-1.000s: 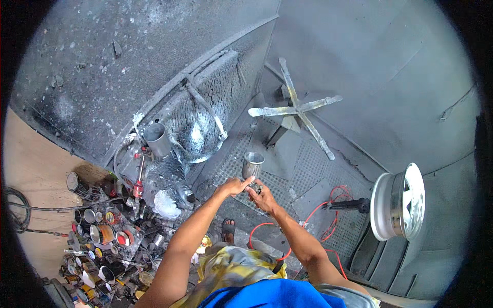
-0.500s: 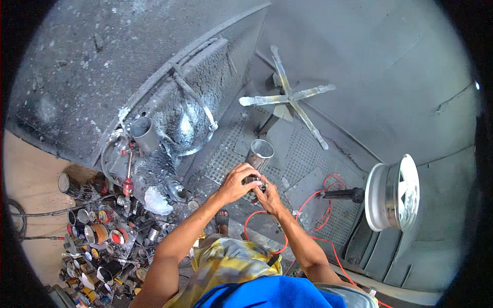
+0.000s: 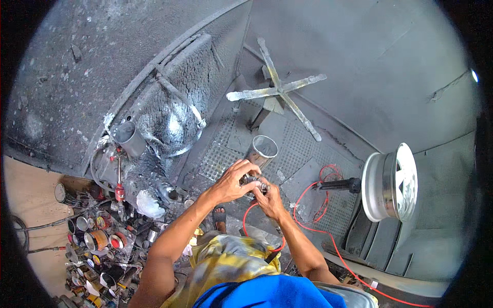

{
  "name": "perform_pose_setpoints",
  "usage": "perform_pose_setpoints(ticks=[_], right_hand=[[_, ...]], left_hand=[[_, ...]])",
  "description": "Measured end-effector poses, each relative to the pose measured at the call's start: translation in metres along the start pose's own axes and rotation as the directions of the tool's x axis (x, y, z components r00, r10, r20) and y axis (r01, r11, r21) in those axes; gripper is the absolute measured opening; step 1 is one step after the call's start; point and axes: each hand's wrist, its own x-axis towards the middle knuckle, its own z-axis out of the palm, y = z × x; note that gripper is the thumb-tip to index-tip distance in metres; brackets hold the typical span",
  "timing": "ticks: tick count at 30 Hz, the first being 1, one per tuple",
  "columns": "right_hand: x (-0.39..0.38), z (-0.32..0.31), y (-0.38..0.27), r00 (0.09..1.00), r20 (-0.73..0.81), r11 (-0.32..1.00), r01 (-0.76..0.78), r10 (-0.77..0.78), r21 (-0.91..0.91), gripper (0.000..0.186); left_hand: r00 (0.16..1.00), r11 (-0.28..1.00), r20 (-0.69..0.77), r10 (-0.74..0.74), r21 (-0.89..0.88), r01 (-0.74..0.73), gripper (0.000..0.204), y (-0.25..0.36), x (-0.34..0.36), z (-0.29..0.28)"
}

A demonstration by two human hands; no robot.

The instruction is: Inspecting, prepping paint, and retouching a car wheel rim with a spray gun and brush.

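Both hands hold a metal spray gun in front of my body. Its cylindrical grey cup points away from me, the round mouth uncovered. My left hand is closed, fingers curled over the top of the gun's body. My right hand closes around the handle side, its fingers close to the left ones. Part of the gun is hidden behind the fingers. An orange-red air hose loops below the right hand and passes under that forearm.
A silver wheel rim sits on a dark horizontal post at the right. Ahead stands a paint-crusted cross-shaped stand. Another grey cup is at the left, above a heap of paint cans. The hose trails across the floor at right.
The view has shifted a little, so the stand, cans and rim sit further left. Both hands keep hold of the spray gun, and its cup looks slightly nearer.
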Motion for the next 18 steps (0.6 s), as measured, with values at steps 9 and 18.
perform_pose_setpoints(ticks=[9,18], right_hand=[[-0.005,-0.004,-0.018,0.998,-0.058,0.994,-0.003,0.010,0.112,0.018],[-0.011,0.000,-0.009,0.998,-0.059,0.994,-0.020,0.026,0.105,0.026]], left_hand=[[0.999,1.000,0.034,0.025,0.015,-0.025,0.013,0.007,0.005,0.001],[0.987,0.987,0.073,0.144,0.057,-0.148,0.022,0.005,-0.002,0.002]])
